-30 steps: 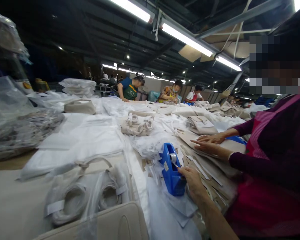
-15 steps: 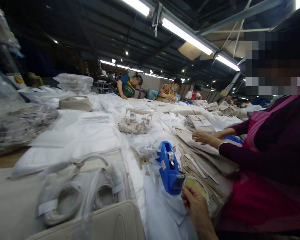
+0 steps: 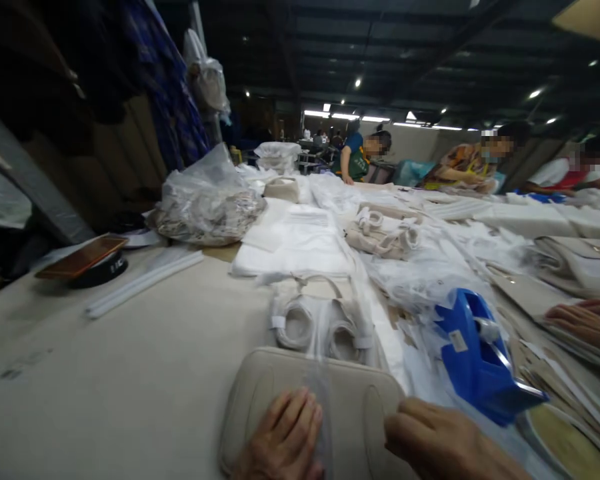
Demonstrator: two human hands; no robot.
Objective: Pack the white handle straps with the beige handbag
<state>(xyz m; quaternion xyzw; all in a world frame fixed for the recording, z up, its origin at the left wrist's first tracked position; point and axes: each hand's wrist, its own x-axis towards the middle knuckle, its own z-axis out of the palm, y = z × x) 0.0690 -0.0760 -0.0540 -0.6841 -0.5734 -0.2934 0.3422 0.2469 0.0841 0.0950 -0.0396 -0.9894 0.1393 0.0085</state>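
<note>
A beige handbag [image 3: 350, 393] lies flat at the near edge of the table, a strip of clear plastic running down its middle. My left hand [image 3: 285, 430] rests on it with fingers stretched flat beside the strip. Over the bag's right edge, my right hand [image 3: 437, 433] is closed, fingertips pressed together; whatever is in them is hidden. Just beyond the bag are two coiled straps [image 3: 298, 325] in clear wrapping. To the right, a blue tape dispenser [image 3: 467, 363] stands near a round roll with a yellowish face [image 3: 565, 433].
At left lie an orange-brown phone-like slab [image 3: 83, 259] on a black ring and a white rolled strip [image 3: 145, 283]. Farther back are a plastic sack [image 3: 210, 207], white sheets [image 3: 295, 250] and a wrapped bag [image 3: 380, 233]. A co-worker's hands [image 3: 587, 323] work at right.
My right hand has moved left from beside the tape dispenser to the handbag. My left hand has come into view on the bag. The camera has turned left.
</note>
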